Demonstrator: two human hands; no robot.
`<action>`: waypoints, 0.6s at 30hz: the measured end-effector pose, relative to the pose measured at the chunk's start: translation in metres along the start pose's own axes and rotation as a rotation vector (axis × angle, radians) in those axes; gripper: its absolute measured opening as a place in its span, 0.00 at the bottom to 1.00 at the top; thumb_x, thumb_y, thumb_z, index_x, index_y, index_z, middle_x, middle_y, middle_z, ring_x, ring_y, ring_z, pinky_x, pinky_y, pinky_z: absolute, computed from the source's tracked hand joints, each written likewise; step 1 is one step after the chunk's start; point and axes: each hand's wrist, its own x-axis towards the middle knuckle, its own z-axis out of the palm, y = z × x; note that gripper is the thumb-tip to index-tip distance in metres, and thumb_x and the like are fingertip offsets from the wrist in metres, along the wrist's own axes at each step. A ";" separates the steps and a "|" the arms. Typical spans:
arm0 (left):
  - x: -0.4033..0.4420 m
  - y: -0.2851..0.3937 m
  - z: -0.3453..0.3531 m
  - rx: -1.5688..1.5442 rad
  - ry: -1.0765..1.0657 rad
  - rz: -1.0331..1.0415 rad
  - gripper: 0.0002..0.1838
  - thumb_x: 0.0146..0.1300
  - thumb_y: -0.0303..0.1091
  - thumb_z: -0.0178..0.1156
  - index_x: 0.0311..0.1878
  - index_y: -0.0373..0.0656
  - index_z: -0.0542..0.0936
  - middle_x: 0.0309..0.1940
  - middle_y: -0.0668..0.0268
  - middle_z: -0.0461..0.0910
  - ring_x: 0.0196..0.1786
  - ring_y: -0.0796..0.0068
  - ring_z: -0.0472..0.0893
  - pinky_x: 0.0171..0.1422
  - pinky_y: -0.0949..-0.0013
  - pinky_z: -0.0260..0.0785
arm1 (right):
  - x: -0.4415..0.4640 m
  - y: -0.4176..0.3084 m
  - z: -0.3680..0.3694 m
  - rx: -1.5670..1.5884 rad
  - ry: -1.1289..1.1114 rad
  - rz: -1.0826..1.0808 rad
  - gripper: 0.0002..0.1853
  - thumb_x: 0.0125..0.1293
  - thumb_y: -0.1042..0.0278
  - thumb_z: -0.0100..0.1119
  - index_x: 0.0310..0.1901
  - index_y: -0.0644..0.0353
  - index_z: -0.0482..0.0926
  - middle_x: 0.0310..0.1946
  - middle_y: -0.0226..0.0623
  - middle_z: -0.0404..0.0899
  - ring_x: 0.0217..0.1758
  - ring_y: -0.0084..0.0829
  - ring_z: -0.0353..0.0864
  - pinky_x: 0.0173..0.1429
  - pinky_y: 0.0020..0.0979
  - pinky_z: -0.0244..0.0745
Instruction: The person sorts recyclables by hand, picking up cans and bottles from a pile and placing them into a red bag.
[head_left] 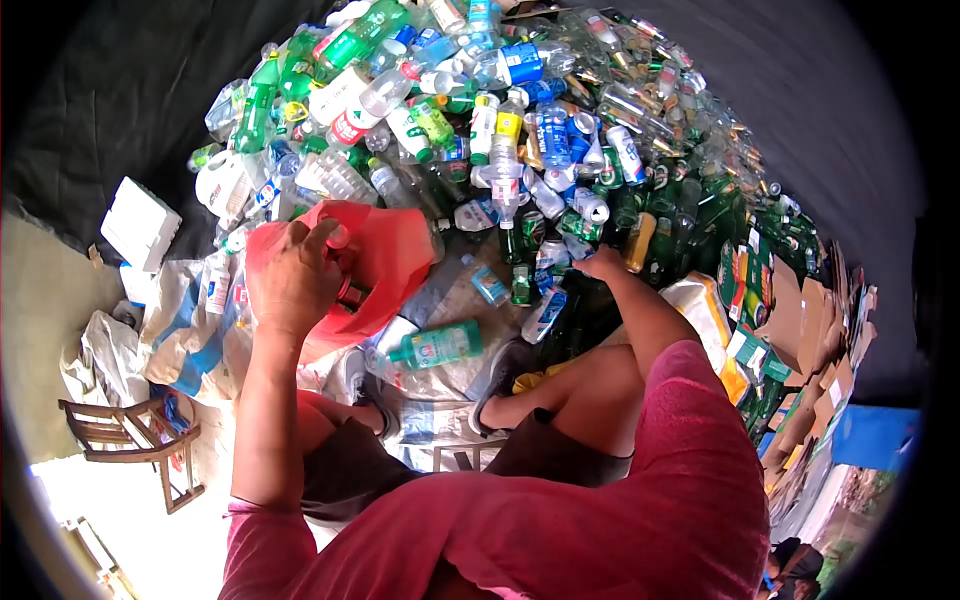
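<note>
- Lower center: green bottle (437, 346), between the shoes (365, 385).
- Left of center: left hand (300, 275) clutches the red bag (395, 262) (gaping) directly beneath it.
- Right of center: right hand (603, 264) touches the pile (480, 140); its grip, I cannot tell.

Bright glare lower left; black, fisheye-curved edges.

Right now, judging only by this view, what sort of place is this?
Probably a sorting spot for recyclables: a large heap of clear and green bottles mixed with metal cans, a pile of brown cardboard, and a translucent red plastic bag.
</note>
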 end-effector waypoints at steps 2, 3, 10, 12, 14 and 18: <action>-0.013 0.008 -0.011 0.000 -0.029 0.003 0.27 0.53 0.27 0.61 0.60 0.53 0.78 0.47 0.56 0.78 0.51 0.48 0.81 0.53 0.51 0.76 | -0.023 0.006 0.008 -0.020 0.046 -0.008 0.42 0.55 0.44 0.74 0.66 0.61 0.71 0.62 0.48 0.80 0.65 0.46 0.81 0.65 0.46 0.77; 0.018 -0.003 0.001 -0.005 0.033 0.011 0.27 0.53 0.27 0.61 0.60 0.53 0.78 0.47 0.56 0.78 0.51 0.48 0.81 0.53 0.51 0.76 | 0.016 -0.020 -0.014 -0.007 0.106 -0.022 0.42 0.55 0.44 0.74 0.66 0.61 0.71 0.62 0.48 0.80 0.65 0.46 0.81 0.65 0.46 0.77; 0.009 -0.009 0.002 -0.054 0.032 0.017 0.26 0.55 0.28 0.61 0.60 0.53 0.79 0.50 0.56 0.78 0.51 0.48 0.81 0.54 0.51 0.76 | 0.010 -0.001 -0.023 0.076 -0.016 0.050 0.35 0.48 0.51 0.78 0.56 0.64 0.81 0.58 0.51 0.82 0.60 0.46 0.84 0.60 0.43 0.81; 0.009 -0.005 -0.003 -0.035 0.025 0.022 0.26 0.56 0.28 0.61 0.61 0.53 0.79 0.51 0.56 0.78 0.52 0.48 0.81 0.54 0.52 0.76 | 0.009 0.004 -0.038 0.138 -0.070 0.080 0.35 0.47 0.53 0.78 0.56 0.65 0.81 0.57 0.51 0.83 0.58 0.45 0.85 0.58 0.43 0.81; 0.007 0.004 -0.010 -0.012 -0.037 -0.039 0.25 0.59 0.30 0.60 0.61 0.54 0.79 0.54 0.55 0.78 0.54 0.49 0.82 0.57 0.52 0.76 | -0.012 0.006 -0.063 0.298 -0.167 0.135 0.32 0.46 0.56 0.77 0.52 0.66 0.82 0.50 0.47 0.85 0.46 0.43 0.88 0.50 0.44 0.83; 0.005 0.001 -0.009 -0.031 -0.044 -0.047 0.24 0.61 0.31 0.59 0.63 0.54 0.78 0.57 0.54 0.78 0.57 0.49 0.82 0.59 0.52 0.76 | -0.038 0.019 -0.089 0.564 -0.254 0.158 0.29 0.48 0.55 0.77 0.52 0.58 0.81 0.39 0.37 0.82 0.41 0.39 0.85 0.45 0.42 0.81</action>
